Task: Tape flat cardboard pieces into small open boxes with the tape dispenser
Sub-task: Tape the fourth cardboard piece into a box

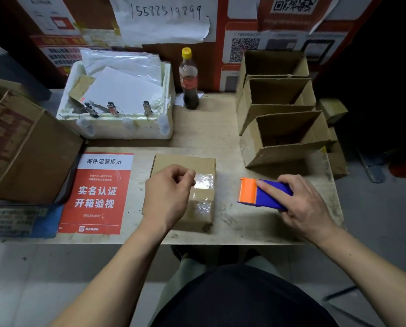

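Your left hand [168,194] sits over the small cardboard box [198,185] at centre frame, fingers loosely curled, thumb and forefinger close together; can't tell if they pinch anything or touch the box. The box lies on the table [209,135] with a clear tape strip [203,192] running down its top and front.

Your right hand [302,204] grips the tape dispenser [259,193], right of centre, forefinger laid along the blue body, orange head pointing toward the box. Dispenser is just beside the box, not touching it; can't tell if it rests on the table.

Upper right: three open cardboard boxes [284,135] lined up in a row, touching. Top centre: a cola bottle [188,79], upright, yellow cap. Upper left: a white foam box [117,123] full of papers, clips on its front rim. Far left: a large brown carton [30,149]. Red-and-white notice [96,192] flat on the table, left of your left hand.
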Available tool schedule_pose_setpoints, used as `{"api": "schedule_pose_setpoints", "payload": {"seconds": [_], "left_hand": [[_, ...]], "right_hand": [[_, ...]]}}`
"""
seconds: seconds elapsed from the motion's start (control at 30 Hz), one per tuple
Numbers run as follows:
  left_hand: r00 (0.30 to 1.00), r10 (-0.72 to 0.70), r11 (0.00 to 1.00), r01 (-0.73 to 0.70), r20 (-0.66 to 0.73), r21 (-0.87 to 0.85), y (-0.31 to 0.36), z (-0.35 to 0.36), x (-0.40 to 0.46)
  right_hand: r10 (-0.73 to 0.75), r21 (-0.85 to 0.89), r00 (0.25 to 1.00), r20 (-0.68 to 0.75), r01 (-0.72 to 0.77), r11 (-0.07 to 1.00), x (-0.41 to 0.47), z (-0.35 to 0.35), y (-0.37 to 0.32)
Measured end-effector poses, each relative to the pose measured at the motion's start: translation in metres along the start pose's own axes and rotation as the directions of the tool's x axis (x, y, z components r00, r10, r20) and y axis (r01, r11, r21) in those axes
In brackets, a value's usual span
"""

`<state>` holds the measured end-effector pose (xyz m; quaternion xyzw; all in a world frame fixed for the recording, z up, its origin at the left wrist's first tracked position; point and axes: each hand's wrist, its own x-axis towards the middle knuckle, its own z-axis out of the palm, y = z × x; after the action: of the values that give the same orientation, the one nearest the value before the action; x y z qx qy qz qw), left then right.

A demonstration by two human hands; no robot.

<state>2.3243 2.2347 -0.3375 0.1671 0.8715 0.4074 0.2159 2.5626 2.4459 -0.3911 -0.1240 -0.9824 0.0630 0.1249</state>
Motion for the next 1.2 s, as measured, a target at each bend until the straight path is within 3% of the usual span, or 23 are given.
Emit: {"api": "schedule_pose_setpoints", "payload": {"seconds": [0.07,0.1,0.17,0.2,0.27,0.33,0.4,0.47,0.53,0.6,0.67,0.77,0.8,0.93,1.03,1.13,1.2], "left_hand": [[0.98,0.198,0.973,-0.192,-0.03,0.131,0.007,0.013,-0.007],[0.935,0.354,0.908,-0.341,-0.013,0.242,0.013,0.023,-0.014],[0.796,0.601,0.708,-0.57,0.067,0.417,0.023,0.043,-0.028],[0.749,0.658,0.654,-0.619,0.077,0.434,0.027,0.047,-0.032],[0.753,0.657,0.684,-0.613,0.031,0.396,0.036,0.04,-0.031],[0.785,0.619,0.728,-0.574,-0.001,0.374,0.037,0.032,-0.024],[0.782,0.622,0.717,-0.59,0.04,0.37,0.033,0.028,-0.02],[0.781,0.617,0.707,-0.605,0.099,0.366,0.03,0.027,-0.02],[0.777,0.614,0.699,-0.616,0.136,0.364,0.027,0.027,-0.021],[0.758,0.631,0.677,-0.641,0.162,0.363,0.02,0.025,-0.018],[0.742,0.644,0.663,-0.662,0.187,0.349,0.013,0.024,-0.014],[0.762,0.62,0.703,-0.645,0.185,0.3,0.004,0.019,-0.012],[0.78,0.602,0.73,-0.625,0.173,0.275,0.002,0.016,-0.011],[0.887,0.451,0.866,-0.462,0.102,0.193,-0.01,0.008,-0.007],[0.939,0.341,0.923,-0.343,0.041,0.174,-0.026,0.017,-0.007],[0.97,0.243,0.959,-0.237,-0.021,0.156,-0.044,0.035,-0.009],[0.975,0.217,0.962,-0.206,-0.045,0.177,-0.056,0.047,-0.009]], "right_hand": [[-0.02,-0.065,0.999,-0.029,0.018,0.998,0.005,0.005,-0.015],[-0.016,-0.113,1.0,-0.026,0.013,0.993,0.01,0.009,-0.025],[0.144,-0.178,0.976,0.164,-0.115,0.977,0.021,0.022,-0.033],[0.264,-0.208,0.919,0.294,-0.208,0.956,0.022,0.029,-0.03],[0.442,-0.129,0.753,0.488,-0.438,0.89,0.019,0.041,-0.009],[0.509,0.117,0.619,0.598,-0.696,0.708,0.012,0.052,0.008],[0.468,0.227,0.56,0.684,-0.773,0.593,0.009,0.061,0.017],[0.438,0.149,0.477,0.762,-0.787,0.599,0.012,0.068,0.018],[0.458,0.106,0.515,0.724,-0.74,0.664,0.021,0.061,0.017],[0.447,0.344,0.679,0.583,-0.704,0.621,0.034,0.042,0.003],[0.366,0.675,0.832,0.418,-0.553,0.488,0.053,0.016,-0.025],[0.138,0.792,0.934,0.33,-0.353,0.498,0.074,0.001,-0.063],[0.117,0.785,0.928,0.354,-0.363,0.502,0.079,0.005,-0.068],[0.146,0.792,0.857,0.495,-0.514,0.329,0.088,0.021,-0.071],[0.182,0.76,0.805,0.564,-0.593,0.266,0.084,0.031,-0.068],[0.269,0.677,0.68,0.682,-0.726,0.117,0.077,0.043,-0.067],[0.35,0.633,0.578,0.738,-0.772,-0.06,0.072,0.055,-0.067]]}}
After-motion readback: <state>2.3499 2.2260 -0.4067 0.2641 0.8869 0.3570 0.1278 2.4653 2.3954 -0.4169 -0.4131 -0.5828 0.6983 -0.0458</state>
